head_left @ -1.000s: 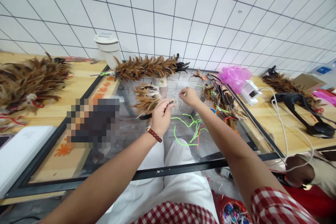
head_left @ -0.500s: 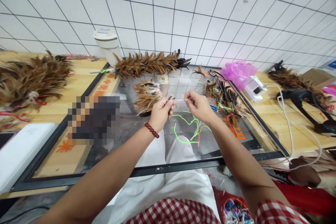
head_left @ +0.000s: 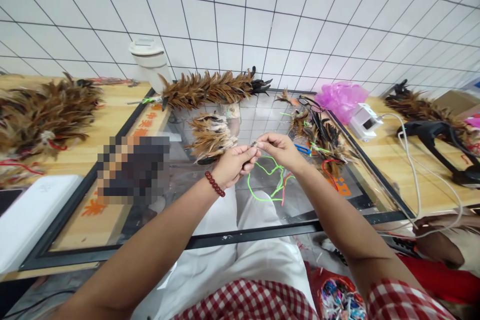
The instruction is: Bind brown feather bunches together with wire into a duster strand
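Observation:
My left hand (head_left: pixel 237 164), with a red bead bracelet at its wrist, is closed in a pinch on a small dark piece too tiny to name. The fingertips of my right hand (head_left: pixel 280 151) are pinched together against the same spot, touching the left fingers. Just left of my hands, a bundle of brown feathers (head_left: pixel 210 136) with pale quill ends lies on the glass tabletop (head_left: pixel 180 200). Bright green cords (head_left: pixel 268 196) and a short red strand lie loose below my right hand.
A long feather duster head (head_left: pixel 210 90) lies along the back, beside a white container (head_left: pixel 150 62). To the right are dark feathers (head_left: pixel 326 135), a blue tool (head_left: pixel 303 149), a pink plastic bag (head_left: pixel 341 100) and a white device (head_left: pixel 363 121) with a cable. More feathers (head_left: pixel 48 115) lie left.
My right hand has moved left, and its fingertips now meet those of my left hand, which has shifted slightly right. The feather bundle stays in place.

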### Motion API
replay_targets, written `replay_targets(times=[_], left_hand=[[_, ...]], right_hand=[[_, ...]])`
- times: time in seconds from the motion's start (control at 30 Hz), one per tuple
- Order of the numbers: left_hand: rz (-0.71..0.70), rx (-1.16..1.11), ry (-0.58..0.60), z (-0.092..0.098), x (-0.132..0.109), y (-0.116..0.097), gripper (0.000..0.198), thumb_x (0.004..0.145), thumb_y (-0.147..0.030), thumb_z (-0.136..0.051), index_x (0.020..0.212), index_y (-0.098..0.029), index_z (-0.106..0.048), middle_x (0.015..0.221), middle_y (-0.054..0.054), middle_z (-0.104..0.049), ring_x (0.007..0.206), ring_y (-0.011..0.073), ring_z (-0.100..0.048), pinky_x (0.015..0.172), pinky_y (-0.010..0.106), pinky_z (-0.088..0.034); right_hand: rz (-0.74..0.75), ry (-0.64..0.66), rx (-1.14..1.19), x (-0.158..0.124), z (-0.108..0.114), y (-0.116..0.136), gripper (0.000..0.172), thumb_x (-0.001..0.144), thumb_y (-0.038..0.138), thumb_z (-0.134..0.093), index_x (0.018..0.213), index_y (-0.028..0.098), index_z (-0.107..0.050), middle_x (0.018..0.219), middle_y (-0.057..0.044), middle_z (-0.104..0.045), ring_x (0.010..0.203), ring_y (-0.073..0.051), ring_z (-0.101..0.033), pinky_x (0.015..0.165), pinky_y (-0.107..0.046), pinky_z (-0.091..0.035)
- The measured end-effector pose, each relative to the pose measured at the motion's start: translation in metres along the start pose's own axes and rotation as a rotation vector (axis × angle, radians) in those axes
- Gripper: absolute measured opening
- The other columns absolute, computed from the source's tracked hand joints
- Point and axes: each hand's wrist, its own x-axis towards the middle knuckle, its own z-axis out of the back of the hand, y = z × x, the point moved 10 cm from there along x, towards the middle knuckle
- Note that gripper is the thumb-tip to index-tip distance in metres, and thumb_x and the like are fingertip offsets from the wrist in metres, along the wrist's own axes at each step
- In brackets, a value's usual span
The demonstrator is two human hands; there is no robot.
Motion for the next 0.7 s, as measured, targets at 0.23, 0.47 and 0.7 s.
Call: replay_targets(times=[0.23, 0.47, 0.7], left_hand=[[-0.128, 0.163, -0.273, 0.029, 0.002, -0.015, 0.026, 0.074, -0.035, -0.066, 0.066, -0.012, -0.057, 0.052, -0.005, -0.042, 0.038, 0.0013, -0.027, 0.039, 0.018, -0.015], [-0.078, 0.539, -0.290, 0.038, 0.007, -0.002, 0.024, 0.074, -0.035, -0.060, 0.062, -0.014, -0.062, 0.049, -0.003, -0.044, 0.041, 0.0054, -0.032, 0.041, 0.020, -0.019], [0.153, 0.563, 0.028, 0.008, 0.000, 0.018, 0.020, 0.069, -0.031, -0.065, 0.061, -0.013, -0.063, 0.048, -0.004, -0.043, 0.040, 0.0047, -0.032, 0.039, 0.019, -0.020]], right_hand=[[0.224, 0.022, -0.722, -0.009, 0.010, 0.029, 0.020, 0.089, 0.027, -0.049, 0.094, 0.017, -0.065, 0.084, -0.006, -0.060, 0.077, -0.016, -0.054, 0.073, -0.029, -0.041], [0.466, 0.111, -0.897, -0.018, -0.012, 0.053, 0.025, 0.092, 0.020, -0.040, 0.091, 0.020, -0.065, 0.086, -0.007, -0.059, 0.083, -0.018, -0.052, 0.078, -0.032, -0.038], [0.428, 0.229, -0.578, -0.018, -0.021, 0.045, 0.020, 0.090, 0.024, -0.048, 0.088, 0.020, -0.067, 0.085, -0.005, -0.056, 0.079, -0.015, -0.053, 0.073, -0.028, -0.043]])
